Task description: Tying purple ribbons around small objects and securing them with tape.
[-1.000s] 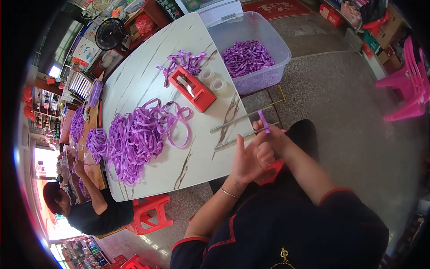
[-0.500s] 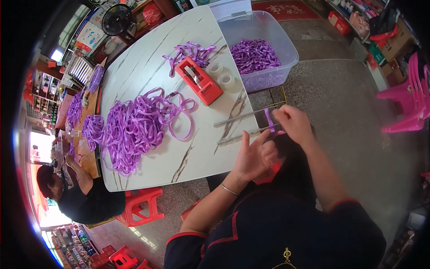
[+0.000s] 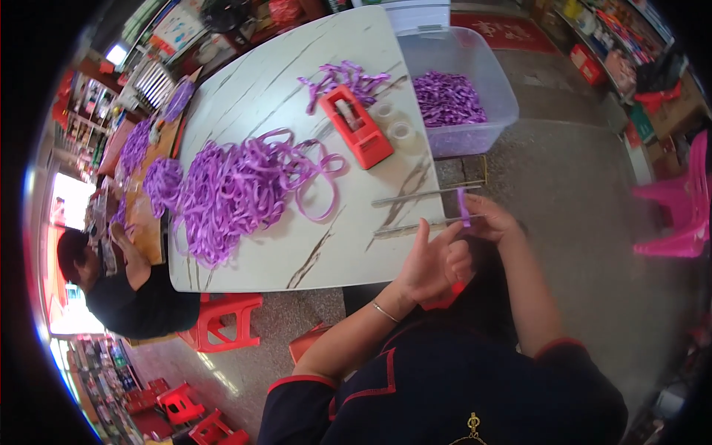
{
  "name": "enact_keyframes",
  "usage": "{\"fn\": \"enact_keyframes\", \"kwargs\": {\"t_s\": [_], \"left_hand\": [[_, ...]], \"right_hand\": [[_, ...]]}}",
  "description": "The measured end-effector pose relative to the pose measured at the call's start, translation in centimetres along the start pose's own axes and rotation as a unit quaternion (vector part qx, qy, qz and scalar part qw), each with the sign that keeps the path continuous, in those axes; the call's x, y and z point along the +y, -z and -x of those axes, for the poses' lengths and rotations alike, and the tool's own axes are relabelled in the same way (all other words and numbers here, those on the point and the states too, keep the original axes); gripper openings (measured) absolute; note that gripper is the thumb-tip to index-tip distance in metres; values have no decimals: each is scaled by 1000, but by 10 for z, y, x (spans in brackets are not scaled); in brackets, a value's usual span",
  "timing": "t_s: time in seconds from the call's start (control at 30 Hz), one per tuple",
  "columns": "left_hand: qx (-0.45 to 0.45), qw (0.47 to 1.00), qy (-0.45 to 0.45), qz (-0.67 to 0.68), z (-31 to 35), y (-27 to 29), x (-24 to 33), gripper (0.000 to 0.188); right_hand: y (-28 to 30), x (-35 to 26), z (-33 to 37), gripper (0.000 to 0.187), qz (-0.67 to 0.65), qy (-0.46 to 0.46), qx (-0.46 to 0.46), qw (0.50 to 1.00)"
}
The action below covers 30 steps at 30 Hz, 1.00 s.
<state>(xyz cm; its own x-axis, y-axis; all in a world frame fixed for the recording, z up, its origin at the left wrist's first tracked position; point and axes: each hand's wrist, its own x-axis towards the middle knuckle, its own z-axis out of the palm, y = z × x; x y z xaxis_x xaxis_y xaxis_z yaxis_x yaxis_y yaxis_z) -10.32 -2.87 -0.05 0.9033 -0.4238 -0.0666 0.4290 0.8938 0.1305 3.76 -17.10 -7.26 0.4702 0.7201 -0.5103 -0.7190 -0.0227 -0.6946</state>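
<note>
As I follow both hands from the remote station, the left hand (image 3: 437, 259) keeps its pose: thumb spread up from the forefinger, remaining fingers curled, nothing visible in the palm. Just right of its fingertip, the purple band (image 3: 465, 208) stands across the metal rods (image 3: 415, 196), past the edge of the white marbled surface (image 3: 356, 259); fingertip contact unclear. Main change against half a second ago: the right hand (image 3: 491, 219) has come down from beside the upper rod to the band, fingers now bent close at its right side. Whether they pinch it, I cannot tell. My reading: the right hand is back at work on the band, the left probably steadying.

Count, left to right: one co-worker (image 3: 126, 304) at a wooden surface (image 3: 152, 230); at least three purple bundles (image 3: 162, 185) there; one large ribbon heap (image 3: 237, 189), strands uncountable; one small ribbon bunch (image 3: 348, 78); one red tape dispenser (image 3: 368, 144); two clear tape rolls (image 3: 401, 139); two rods; one band; one translucent bin (image 3: 463, 141) of purple pieces (image 3: 449, 100), too many to count; pink plastic seating (image 3: 697, 185), number unclear.
</note>
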Motion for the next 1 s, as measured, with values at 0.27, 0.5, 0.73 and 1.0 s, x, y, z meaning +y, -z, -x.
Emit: {"fn": "enact_keyframes", "kwargs": {"t_s": [0.27, 0.5, 0.73, 1.0], "left_hand": [[-4, 1000, 12, 8, -3, 5, -5, 67], [2, 1000, 12, 7, -2, 6, -5, 63], [87, 955, 94, -266, 24, -10, 20, 48], [339, 426, -211, -812, 81, -54, 220, 23]], "right_hand": [[-1, 8, 10, 35, -161, 61, 3, 985], [-21, -29, 26, 36, -64, -13, -96, 993], [9, -39, 38, 23, -174, -19, -168, 970], [-10, -123, 96, 23, 445, 197, 212, 847]]}}
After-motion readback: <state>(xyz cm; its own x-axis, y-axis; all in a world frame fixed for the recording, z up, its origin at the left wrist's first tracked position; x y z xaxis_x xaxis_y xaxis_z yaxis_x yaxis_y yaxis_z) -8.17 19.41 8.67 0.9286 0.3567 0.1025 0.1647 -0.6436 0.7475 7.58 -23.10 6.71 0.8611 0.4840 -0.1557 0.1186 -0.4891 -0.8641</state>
